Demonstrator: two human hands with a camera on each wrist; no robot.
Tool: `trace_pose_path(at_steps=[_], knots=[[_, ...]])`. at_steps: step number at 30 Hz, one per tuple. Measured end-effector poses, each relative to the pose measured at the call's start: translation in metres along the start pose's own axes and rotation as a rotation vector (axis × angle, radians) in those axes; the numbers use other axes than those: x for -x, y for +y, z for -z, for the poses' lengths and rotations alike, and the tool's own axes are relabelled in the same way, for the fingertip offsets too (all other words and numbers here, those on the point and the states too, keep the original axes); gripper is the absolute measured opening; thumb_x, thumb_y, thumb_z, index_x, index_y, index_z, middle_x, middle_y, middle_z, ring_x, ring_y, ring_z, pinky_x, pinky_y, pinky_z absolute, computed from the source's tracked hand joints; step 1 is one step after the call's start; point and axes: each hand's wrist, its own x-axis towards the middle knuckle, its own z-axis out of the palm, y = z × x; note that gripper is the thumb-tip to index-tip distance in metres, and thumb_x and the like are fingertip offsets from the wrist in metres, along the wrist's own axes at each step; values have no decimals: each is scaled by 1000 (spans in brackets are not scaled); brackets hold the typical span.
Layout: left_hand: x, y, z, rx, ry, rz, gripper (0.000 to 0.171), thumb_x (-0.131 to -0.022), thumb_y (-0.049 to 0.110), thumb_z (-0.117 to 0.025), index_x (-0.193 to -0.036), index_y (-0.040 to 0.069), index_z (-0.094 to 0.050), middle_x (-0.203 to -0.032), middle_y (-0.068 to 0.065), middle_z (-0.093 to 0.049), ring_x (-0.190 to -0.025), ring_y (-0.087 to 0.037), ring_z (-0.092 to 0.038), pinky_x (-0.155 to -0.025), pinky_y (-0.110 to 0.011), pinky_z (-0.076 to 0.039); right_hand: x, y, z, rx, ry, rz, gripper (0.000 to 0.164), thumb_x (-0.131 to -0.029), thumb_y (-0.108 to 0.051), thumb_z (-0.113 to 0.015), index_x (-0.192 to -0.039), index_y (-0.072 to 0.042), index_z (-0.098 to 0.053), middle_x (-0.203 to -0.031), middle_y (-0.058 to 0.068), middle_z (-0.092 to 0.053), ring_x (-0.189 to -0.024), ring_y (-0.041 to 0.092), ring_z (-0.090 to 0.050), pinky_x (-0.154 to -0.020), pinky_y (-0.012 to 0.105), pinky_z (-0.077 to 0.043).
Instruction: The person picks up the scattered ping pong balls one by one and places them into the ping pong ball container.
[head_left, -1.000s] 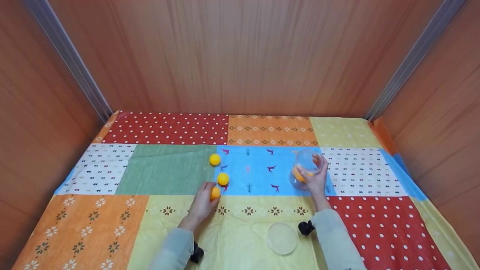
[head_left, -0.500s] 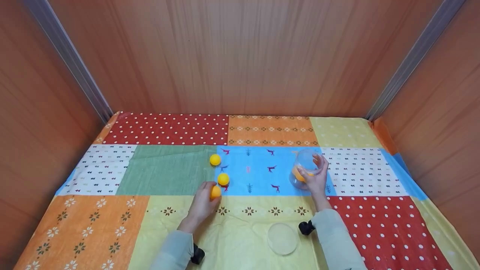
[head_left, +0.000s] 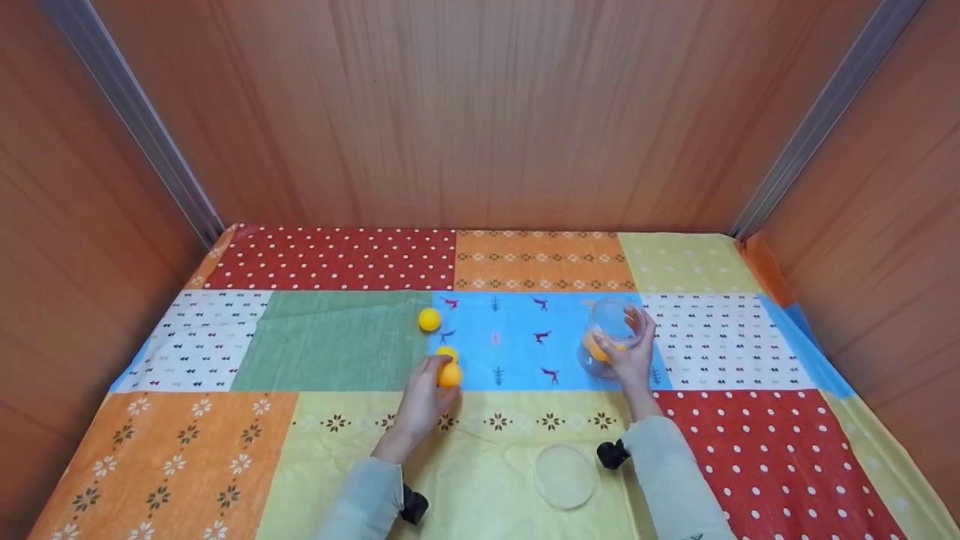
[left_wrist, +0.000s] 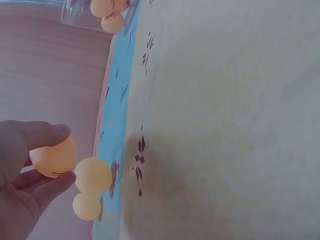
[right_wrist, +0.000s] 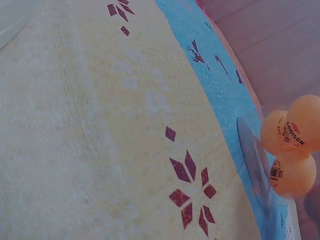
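Observation:
My left hand [head_left: 421, 405] pinches an orange ping-pong ball [left_wrist: 57, 156] between thumb and fingers. In the head view that ball overlaps a second ping-pong ball [head_left: 446, 352] on the cloth. Farther back lies another one [head_left: 430, 319], at the border of the green and blue patches. On the right, my right hand [head_left: 636, 364] grips a clear round jar [head_left: 616, 311] by its side, its mouth uncovered. Orange ping-pong balls [right_wrist: 294, 175] with dark printing are inside the jar, partly covered by the right fingers in the head view.
A clear round lid [head_left: 565, 477] lies flat on the yellow patch near the front, left of the right forearm. Patchwork cloth [head_left: 337, 337] covers the table. Wood-grain panels [head_left: 480, 112] enclose the back and both sides.
My left hand has moved a little right and up with its ping-pong ball, now overlapping the near ball on the cloth. The right hand and jar have stayed put.

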Motion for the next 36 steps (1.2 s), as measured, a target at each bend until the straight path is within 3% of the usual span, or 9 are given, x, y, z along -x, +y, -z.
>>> trace_pose_path(at_steps=[7, 14, 20, 27, 36], knots=[[-7, 9, -14, 28, 52, -96, 39, -73, -4, -69, -108, -4, -51, -104, -15, -52, -88, -26, -54, -73, -32, -49, 0, -1, -1, 14, 4, 24, 79, -65, 11, -68, -128, 9, -21, -128, 26, -33, -120, 37, -26, -100, 50, -17], [-14, 20, -29, 75, 45, -56, 40, -74, 0, -69, -110, -4, -52, -104, -13, -53, -92, -23, -52, -74, -28, -49, -1, 2, -1, -6, 0, 60, 79, -64, 13, -67, -128, 11, -21, -127, 30, -32, -119, 41, -25, -100, 51, -15], [-20, 28, -41, 114, 35, -62, 40, -75, 2, -68, -111, 0, -52, -107, -11, -53, -94, -22, -52, -76, -26, -48, -4, 14, 4, 26, 7, 7, 80, -64, 8, -71, -129, 2, -24, -129, 20, -35, -122, 31, -28, -101, 45, -19], [-28, 39, -54, 170, 32, -88, 39, -76, 3, -68, -112, 0, -51, -107, -11, -53, -93, -23, -52, -75, -24, -49, -5, 26, 7, 19, 7, 39, 79, -64, -6, -76, -129, -11, -30, -128, 9, -39, -122, 29, -28, -101, 46, -18], [-39, 53, -73, 259, 24, -116, 39, -77, 2, -67, -112, 0, -51, -108, -12, -52, -94, -23, -52, -75, -24, -48, -3, 11, 4, 23, 1, -12, 78, -67, 9, -70, -130, 1, -24, -130, 18, -35, -123, 31, -26, -101, 48, -17]])
